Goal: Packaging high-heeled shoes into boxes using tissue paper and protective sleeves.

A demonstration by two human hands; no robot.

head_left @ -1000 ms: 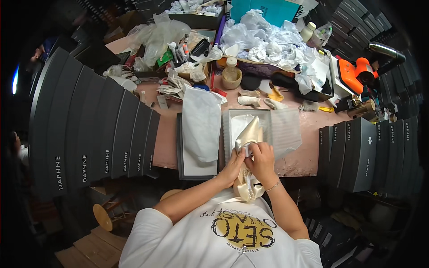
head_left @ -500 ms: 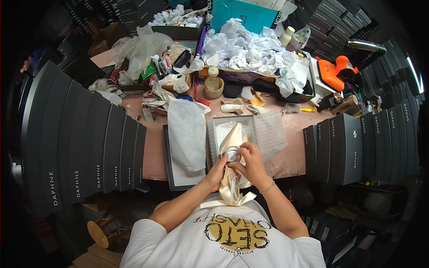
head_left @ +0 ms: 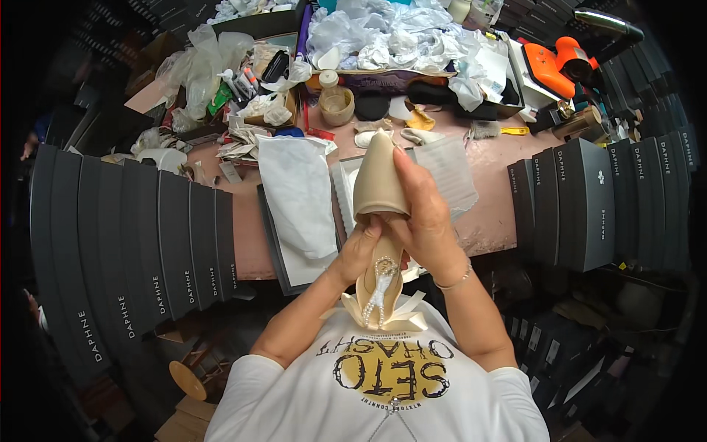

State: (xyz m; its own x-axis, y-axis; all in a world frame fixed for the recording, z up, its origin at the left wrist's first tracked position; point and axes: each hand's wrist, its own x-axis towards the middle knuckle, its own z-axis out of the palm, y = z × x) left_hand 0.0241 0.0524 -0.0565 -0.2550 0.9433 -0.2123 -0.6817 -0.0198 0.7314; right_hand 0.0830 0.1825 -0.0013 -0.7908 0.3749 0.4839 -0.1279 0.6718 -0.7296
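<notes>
A beige pointed-toe shoe is held up in front of my chest, toe pointing away from me. My right hand wraps the right side of its toe, thumb along the upper and fingertips at the opening. Lower down, my left hand grips the shoe near the opening's edge; some of its fingers are hidden underneath. A pearl-trimmed strap and a cream ribbon lie at the heel end. Behind the shoe is an open shoe box, partly covered by my hands and the shoe.
A white cloth bag lies on a box lid left of the shoe. Stacked dark shoe boxes wall both sides. Crumpled paper, a jar, a brush and an orange tool sit farther back.
The shoe has come up closer, its toe now larger in view. My right hand has shifted from the white stuffing at the opening to the toe's side. The head view has tilted down slightly.
</notes>
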